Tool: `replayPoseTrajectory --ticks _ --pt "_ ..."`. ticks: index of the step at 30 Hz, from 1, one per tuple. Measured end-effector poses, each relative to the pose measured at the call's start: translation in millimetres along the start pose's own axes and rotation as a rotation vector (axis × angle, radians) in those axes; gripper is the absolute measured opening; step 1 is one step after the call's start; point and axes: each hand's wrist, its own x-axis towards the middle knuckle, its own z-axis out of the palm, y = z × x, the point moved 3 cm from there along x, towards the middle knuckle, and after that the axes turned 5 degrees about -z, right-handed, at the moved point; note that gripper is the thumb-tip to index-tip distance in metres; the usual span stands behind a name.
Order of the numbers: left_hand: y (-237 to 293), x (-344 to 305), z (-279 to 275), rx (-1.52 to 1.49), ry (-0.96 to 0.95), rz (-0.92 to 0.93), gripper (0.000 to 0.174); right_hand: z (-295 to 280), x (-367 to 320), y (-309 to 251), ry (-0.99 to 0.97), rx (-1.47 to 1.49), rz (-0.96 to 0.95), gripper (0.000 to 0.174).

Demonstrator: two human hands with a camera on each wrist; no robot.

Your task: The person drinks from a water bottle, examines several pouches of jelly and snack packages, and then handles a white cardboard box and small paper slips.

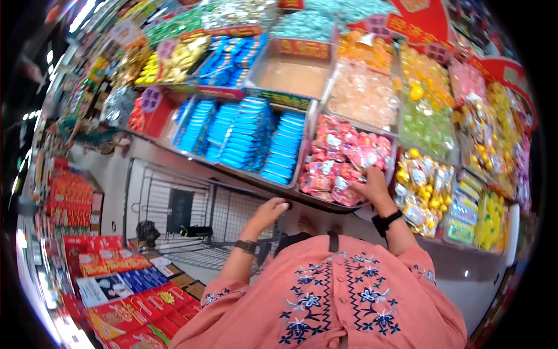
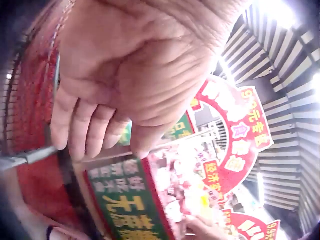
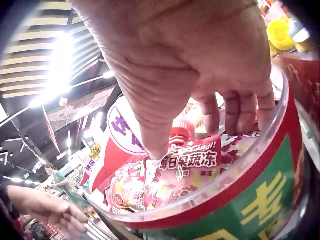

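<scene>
My right hand (image 1: pixel 372 189) reaches into a bin of pink jelly packets (image 1: pixel 325 151) in the head view. In the right wrist view its thumb rests at the edge of a pink packet (image 3: pixel 187 172) with a dark red label, and the fingers point down among the packets, apart from the thumb. The fingertips are partly hidden behind packets. My left hand (image 1: pixel 267 215) hangs in front of the bins, beside the shopping cart (image 1: pixel 197 227). Its fingers (image 2: pixel 82 127) are loosely bent in the left wrist view, with nothing in the palm.
Blue packets (image 1: pixel 241 134) fill the bin left of the pink ones. Yellow-capped packets (image 1: pixel 424 186) lie to the right. The bins' clear rim (image 3: pixel 240 175) curves in front of my right hand. Red boxes (image 1: pixel 145 314) are stacked at the lower left.
</scene>
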Motion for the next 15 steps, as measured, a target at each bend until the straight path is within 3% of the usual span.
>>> replayPoseTrajectory --ticks 2,4,6,8,10,13,15 --pt "31 -9 6 -0.008 0.005 0.207 0.044 2 -3 -2 0.057 -0.051 -0.09 0.053" --pt "63 -17 19 -0.134 -0.082 0.293 0.042 3 -6 -5 0.069 -0.063 -0.117 0.053" --pt "109 -32 30 -0.026 -0.027 0.458 0.039 10 -5 8 0.069 -0.067 -0.089 0.048" --pt "135 -23 49 -0.042 -0.168 0.587 0.032 9 -1 14 0.061 0.019 -0.04 0.043" --pt "143 -9 65 0.211 0.021 0.859 0.031 10 1 20 0.022 0.051 -0.022 0.043" --pt "166 -3 81 0.444 -0.059 0.76 0.045 10 -4 17 0.064 0.046 -0.075 0.042" --pt "153 17 100 0.514 0.097 0.877 0.047 8 -6 15 0.075 0.044 -0.091 0.042"
